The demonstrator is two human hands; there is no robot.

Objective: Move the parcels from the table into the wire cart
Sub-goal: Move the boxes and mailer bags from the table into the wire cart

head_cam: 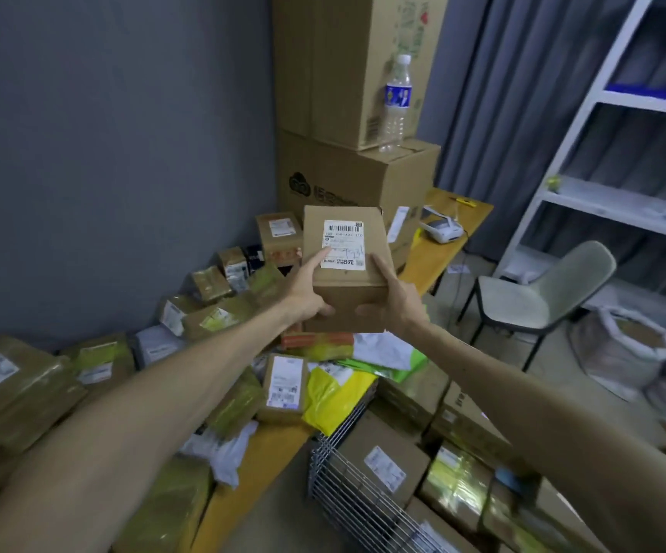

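I hold a brown cardboard box [347, 285] with a white shipping label in the air above the table, its label facing me. My left hand [307, 289] grips its left side and my right hand [393, 297] grips its right side. Below it the yellow table [259, 449] is piled with several taped parcels [24, 385], a small labelled box [283, 387] and yellow-green mail bags [331, 393]. The wire cart [347, 492] stands at the lower right against the table edge, holding several boxes [383, 461].
Large stacked cartons [355, 165] stand at the table's far end with a water bottle [395, 101] on them. A label printer [443, 229] sits on the table to the right. A pale chair [535, 297], white shelving [618, 193] and white sacks [634, 353] fill the right side.
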